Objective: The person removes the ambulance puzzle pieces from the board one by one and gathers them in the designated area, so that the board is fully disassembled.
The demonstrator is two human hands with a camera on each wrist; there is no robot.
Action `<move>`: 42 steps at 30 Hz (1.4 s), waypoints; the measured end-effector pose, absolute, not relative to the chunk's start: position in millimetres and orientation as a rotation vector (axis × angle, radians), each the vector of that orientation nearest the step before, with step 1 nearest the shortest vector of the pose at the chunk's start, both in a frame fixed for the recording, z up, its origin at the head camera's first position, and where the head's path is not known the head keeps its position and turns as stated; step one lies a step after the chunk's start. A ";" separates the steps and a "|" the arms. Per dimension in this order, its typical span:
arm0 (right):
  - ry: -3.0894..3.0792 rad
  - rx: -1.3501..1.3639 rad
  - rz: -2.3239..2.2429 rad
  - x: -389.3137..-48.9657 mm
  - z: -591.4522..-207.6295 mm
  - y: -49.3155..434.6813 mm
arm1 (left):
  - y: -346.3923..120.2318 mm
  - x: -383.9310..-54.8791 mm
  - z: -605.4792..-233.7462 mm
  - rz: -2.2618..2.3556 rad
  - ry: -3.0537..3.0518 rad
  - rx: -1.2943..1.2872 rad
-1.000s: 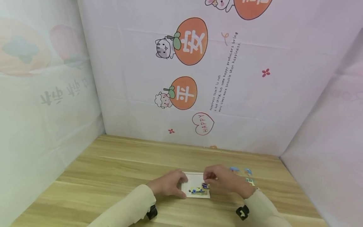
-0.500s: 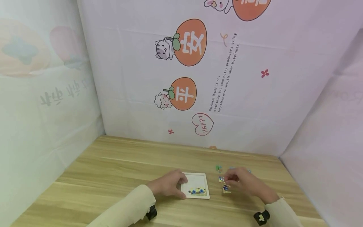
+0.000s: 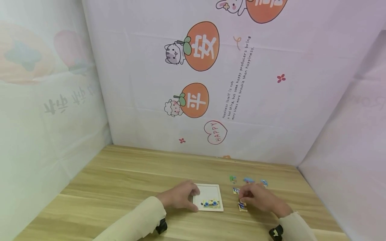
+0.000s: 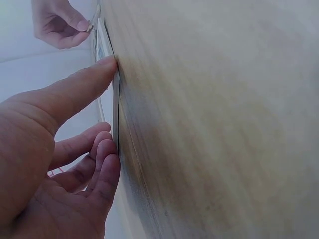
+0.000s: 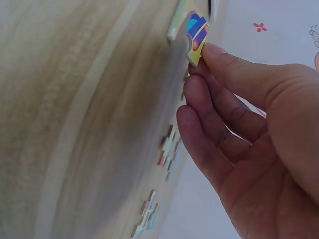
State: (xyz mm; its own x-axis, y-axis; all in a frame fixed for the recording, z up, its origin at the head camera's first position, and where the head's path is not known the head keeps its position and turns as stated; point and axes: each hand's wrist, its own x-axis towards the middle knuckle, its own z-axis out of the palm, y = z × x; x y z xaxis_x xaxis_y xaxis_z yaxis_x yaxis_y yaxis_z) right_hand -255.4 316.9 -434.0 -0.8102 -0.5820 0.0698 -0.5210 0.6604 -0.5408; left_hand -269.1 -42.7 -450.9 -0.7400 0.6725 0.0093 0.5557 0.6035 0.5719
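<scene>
A small white puzzle tray (image 3: 208,190) lies on the table with joined pieces showing a yellow vehicle with blue wheels (image 3: 210,203) along its near side. My left hand (image 3: 178,195) holds the tray's left edge; in the left wrist view its thumb (image 4: 84,89) and fingertips touch that edge. To the right of the tray, my right hand (image 3: 260,198) pinches a blue, purple and yellow puzzle piece (image 5: 197,37) between thumb and fingers. That piece is tilted in the right wrist view.
Several loose puzzle pieces lie beyond my right hand, among them a green one (image 3: 233,179), a blue one (image 3: 248,180) and another blue one (image 3: 264,182). A partly covered piece (image 3: 236,190) lies beside my fingers. White printed cloth walls (image 3: 144,110) border the wooden table (image 3: 135,174).
My right hand has carried the piece from above the tray's near right corner out to the right, then turned it slightly and shifted it nearer. My left hand has stayed at the tray.
</scene>
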 end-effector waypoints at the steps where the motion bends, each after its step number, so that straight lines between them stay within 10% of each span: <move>1: 2.759 -0.919 -0.846 -256.3 -435.3 317.0 | -42.7 -269.2 -450.9 0.829 2.623 1.019; 42: 2.670 -1.105 -0.470 -259.5 -407.6 211.5 | -40.7 -272.7 -454.0 0.790 2.639 1.009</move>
State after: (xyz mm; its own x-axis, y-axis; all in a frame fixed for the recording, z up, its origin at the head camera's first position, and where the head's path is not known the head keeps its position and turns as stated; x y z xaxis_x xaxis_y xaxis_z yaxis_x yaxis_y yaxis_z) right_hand -259.5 211.5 -407.6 -0.6954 -0.7148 -0.0740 -0.6466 0.6673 -0.3696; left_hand -272.7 -40.7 -454.0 -0.7444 0.6678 -0.0020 0.5568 0.6224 0.5500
